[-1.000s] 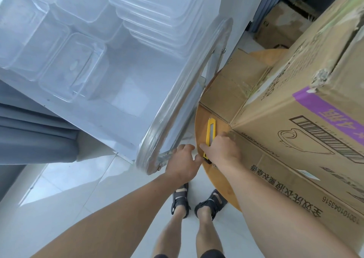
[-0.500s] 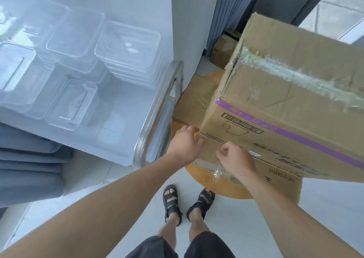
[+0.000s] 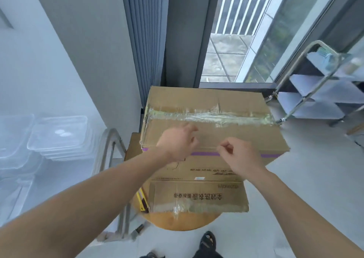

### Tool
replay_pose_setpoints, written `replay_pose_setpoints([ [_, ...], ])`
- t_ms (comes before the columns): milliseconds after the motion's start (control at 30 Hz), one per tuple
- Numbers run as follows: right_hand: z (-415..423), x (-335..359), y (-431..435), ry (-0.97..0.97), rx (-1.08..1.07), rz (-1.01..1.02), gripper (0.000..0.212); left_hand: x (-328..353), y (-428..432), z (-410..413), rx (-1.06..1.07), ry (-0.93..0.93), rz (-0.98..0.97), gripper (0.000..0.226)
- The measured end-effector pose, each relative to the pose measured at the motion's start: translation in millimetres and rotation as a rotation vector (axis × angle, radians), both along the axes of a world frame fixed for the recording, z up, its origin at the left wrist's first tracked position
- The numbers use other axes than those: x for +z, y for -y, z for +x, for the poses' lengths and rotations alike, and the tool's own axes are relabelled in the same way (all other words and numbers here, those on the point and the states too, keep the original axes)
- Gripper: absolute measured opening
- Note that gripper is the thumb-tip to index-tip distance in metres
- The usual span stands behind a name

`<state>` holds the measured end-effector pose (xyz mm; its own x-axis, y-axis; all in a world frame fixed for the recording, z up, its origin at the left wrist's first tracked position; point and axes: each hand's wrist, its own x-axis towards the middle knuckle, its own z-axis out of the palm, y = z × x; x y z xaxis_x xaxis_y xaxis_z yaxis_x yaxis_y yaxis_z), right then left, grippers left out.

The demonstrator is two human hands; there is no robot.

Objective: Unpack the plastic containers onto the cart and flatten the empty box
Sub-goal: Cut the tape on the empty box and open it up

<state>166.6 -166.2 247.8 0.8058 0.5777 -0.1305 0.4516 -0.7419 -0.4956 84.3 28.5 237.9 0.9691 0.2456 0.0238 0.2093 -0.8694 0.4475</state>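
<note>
We are standing before the round table (image 3: 183, 221), where the box (image 3: 212, 119) is sitting on a flattened carton (image 3: 197, 198). Our left hand (image 3: 178, 144) and right hand (image 3: 239, 156) are hanging side by side over the box's near top edge. A knife (image 3: 142, 201) is lying on the table just left of the carton. Stacked containers (image 3: 59, 137) are resting on the cart (image 3: 110, 149) to our left. A shelf trolley (image 3: 307, 92) is standing behind the box, to the right.
</note>
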Motion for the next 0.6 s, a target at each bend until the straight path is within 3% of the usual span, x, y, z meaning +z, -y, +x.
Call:
replay_pose_setpoints([
  [167, 70, 9, 26, -0.023, 0.002, -0.047, 0.051, 6, -19, 56, -0.007, -0.304, 0.186, 0.071],
  [400, 157, 3, 25, -0.02, 0.276, -0.342, 0.107, 7, -24, 104, -0.043, -0.492, 0.244, 0.097],
  [600, 195, -3, 9, 0.065, 0.385, -0.431, 0.108, 16, -26, 120, 0.007, -0.53, 0.186, 0.092],
])
